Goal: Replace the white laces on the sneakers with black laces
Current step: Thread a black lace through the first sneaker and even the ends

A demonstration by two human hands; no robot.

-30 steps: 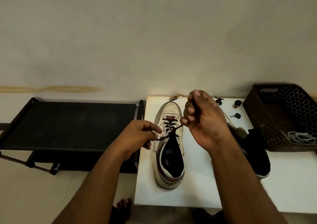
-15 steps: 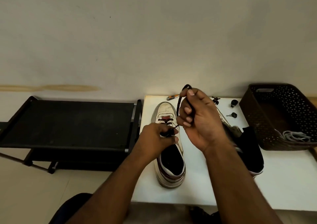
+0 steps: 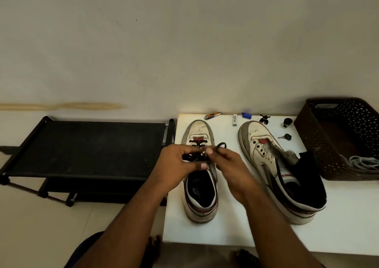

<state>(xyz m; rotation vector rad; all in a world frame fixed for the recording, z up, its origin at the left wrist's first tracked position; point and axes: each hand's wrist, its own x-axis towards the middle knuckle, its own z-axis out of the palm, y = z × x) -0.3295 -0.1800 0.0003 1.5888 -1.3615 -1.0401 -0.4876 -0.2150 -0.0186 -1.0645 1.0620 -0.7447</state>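
We saw both hands meet over the tongue of the left sneaker [image 3: 200,185], which lay on the white table [image 3: 229,230] with its toe toward 12 o'clock. The left hand [image 3: 176,165] curled its fingers round a bunch of the black lace [image 3: 193,156], and the right hand [image 3: 227,165] pinched the same lace, a loop of it rising just beyond the fingertips. At 3 o'clock from this shoe lay the unlaced right sneaker [image 3: 266,156]. Farther toward 3 o'clock stood a dark perforated basket [image 3: 320,144] holding white laces [image 3: 361,162]. At 9 o'clock stood a black rack [image 3: 88,146].
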